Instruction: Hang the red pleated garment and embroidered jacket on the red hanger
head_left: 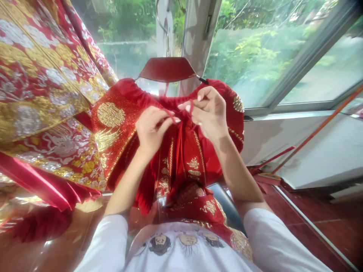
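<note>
A red garment with gold embroidery [119,124] hangs from a dark red hanger [167,70] in front of me. My left hand [151,130] pinches a thin red tie string [170,113] at the garment's waistband. My right hand [208,113] is closed on the other end of the string, a loop of it over my fingers. Both hands meet at the middle of the waistband. The garment's lower part drapes down onto my lap.
A larger red, gold and silver embroidered robe [42,94] hangs at the left. A window [255,49] with greenery outside is behind the hanger. A white ledge [326,151] and an orange strap [320,128] lie at the right, above a reddish floor [312,219].
</note>
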`<state>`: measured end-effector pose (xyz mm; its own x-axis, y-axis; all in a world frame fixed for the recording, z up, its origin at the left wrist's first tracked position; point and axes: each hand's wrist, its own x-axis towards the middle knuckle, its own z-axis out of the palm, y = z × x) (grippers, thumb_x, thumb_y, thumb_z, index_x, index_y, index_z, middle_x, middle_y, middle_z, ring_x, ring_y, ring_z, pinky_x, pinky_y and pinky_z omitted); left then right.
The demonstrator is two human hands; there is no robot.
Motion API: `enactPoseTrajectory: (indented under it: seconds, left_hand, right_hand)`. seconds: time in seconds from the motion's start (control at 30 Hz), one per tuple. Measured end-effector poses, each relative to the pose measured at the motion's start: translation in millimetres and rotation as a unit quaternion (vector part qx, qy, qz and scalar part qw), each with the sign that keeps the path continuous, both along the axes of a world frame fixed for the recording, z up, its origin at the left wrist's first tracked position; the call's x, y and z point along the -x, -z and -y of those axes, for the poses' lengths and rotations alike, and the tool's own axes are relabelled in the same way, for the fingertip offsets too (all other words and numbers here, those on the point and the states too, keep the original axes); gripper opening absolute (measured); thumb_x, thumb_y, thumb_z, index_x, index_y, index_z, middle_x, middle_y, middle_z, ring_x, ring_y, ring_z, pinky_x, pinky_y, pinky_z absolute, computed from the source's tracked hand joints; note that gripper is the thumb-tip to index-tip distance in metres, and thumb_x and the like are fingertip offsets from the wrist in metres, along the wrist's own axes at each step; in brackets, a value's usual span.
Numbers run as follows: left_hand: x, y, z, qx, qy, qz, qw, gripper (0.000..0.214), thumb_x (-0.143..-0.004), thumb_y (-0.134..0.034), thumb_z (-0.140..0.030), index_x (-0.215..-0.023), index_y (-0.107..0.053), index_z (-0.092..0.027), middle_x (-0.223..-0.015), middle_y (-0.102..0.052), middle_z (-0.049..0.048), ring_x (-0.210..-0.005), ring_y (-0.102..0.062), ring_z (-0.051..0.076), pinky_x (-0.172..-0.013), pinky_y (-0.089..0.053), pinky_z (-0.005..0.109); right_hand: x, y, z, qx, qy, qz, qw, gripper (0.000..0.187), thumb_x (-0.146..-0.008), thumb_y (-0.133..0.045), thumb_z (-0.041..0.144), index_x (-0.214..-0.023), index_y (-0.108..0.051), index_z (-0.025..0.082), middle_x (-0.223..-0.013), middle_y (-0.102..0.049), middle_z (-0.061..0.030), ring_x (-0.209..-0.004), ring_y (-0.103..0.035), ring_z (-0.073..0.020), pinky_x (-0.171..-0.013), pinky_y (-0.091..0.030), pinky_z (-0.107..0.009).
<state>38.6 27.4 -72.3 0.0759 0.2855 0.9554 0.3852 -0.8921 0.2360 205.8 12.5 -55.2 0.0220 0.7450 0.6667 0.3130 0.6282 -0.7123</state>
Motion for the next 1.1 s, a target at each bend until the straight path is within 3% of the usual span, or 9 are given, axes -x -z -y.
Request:
enactPoseTrajectory:
  seconds: [0.17, 0.27, 0.37, 0.6, 0.73, 1.1]
  left_hand:
    - [-14, 2.0, -4, 0.051, 0.031, -0.093, 0.994, 0.012, -0.085, -0.065, -0.021, -0.073, -0.064, -0.019, -0.071, -0.060, -0.0005, -0.070, -0.054, 0.014, -0.064, -0.038, 0.025]
    - [-11, 2.6, -5, 0.085, 0.079, -0.082, 0.990, 0.013, -0.084, -0.065, -0.020, -0.072, -0.062, -0.018, -0.070, -0.059, -0.0010, -0.066, -0.051, 0.013, -0.062, -0.037, 0.024]
    - [-5, 1.8, -6, 0.118, 0.126, -0.052, 0.984, 0.017, -0.085, -0.064, -0.022, -0.069, -0.060, -0.017, -0.066, -0.056, -0.0016, -0.062, -0.049, 0.012, -0.061, -0.038, 0.023]
    - [-4, 0.3, -6, 0.132, 0.112, -0.074, 0.982, 0.013, -0.083, -0.064, -0.016, -0.071, -0.060, -0.016, -0.072, -0.060, -0.0007, -0.066, -0.053, 0.011, -0.064, -0.038, 0.023]
    - [-8, 0.3, -2, 0.149, 0.074, -0.088, 0.982, 0.012, -0.081, -0.061, -0.012, -0.070, -0.059, -0.016, -0.072, -0.060, -0.0009, -0.065, -0.051, 0.011, -0.063, -0.037, 0.023]
    - [-17, 5.3, 3, 0.128, 0.012, -0.061, 0.990, 0.011, -0.074, -0.060, -0.008, -0.070, -0.056, -0.017, -0.068, -0.055, -0.0022, -0.061, -0.049, 0.010, -0.058, -0.036, 0.023]
  right_hand:
    - [14, 8.1, 4, -0.089, 0.087, 0.065, 0.990, 0.031, -0.092, -0.051, 0.024, -0.123, -0.053, 0.025, -0.107, -0.065, -0.0057, -0.105, -0.064, -0.0192, -0.073, -0.057, -0.030]
    - [14, 10.9, 9, -0.113, 0.090, 0.101, 0.984, 0.036, -0.092, -0.047, 0.019, -0.127, -0.055, 0.026, -0.112, -0.066, -0.0052, -0.112, -0.061, -0.0202, -0.084, -0.056, -0.034]
    - [10, 13.1, 10, -0.122, 0.080, 0.142, 0.979, 0.039, -0.092, -0.047, 0.020, -0.131, -0.053, 0.025, -0.112, -0.068, -0.0046, -0.110, -0.063, -0.0195, -0.086, -0.055, -0.033]
    - [-1, 22.5, 2, -0.134, 0.085, 0.223, 0.962, 0.050, -0.091, -0.044, 0.019, -0.140, -0.047, 0.025, -0.099, -0.072, -0.0024, -0.074, -0.066, -0.0129, -0.075, -0.055, -0.026]
    - [-2, 24.4, 2, -0.139, 0.102, 0.241, 0.955, 0.045, -0.094, -0.041, 0.024, -0.138, -0.051, 0.026, -0.098, -0.072, -0.0022, -0.079, -0.065, -0.0141, -0.078, -0.053, -0.026]
    - [2, 29.9, 3, -0.146, 0.136, 0.275, 0.941, 0.045, -0.096, -0.039, 0.023, -0.139, -0.050, 0.024, -0.093, -0.072, -0.0042, -0.068, -0.058, -0.0138, -0.073, -0.050, -0.026]
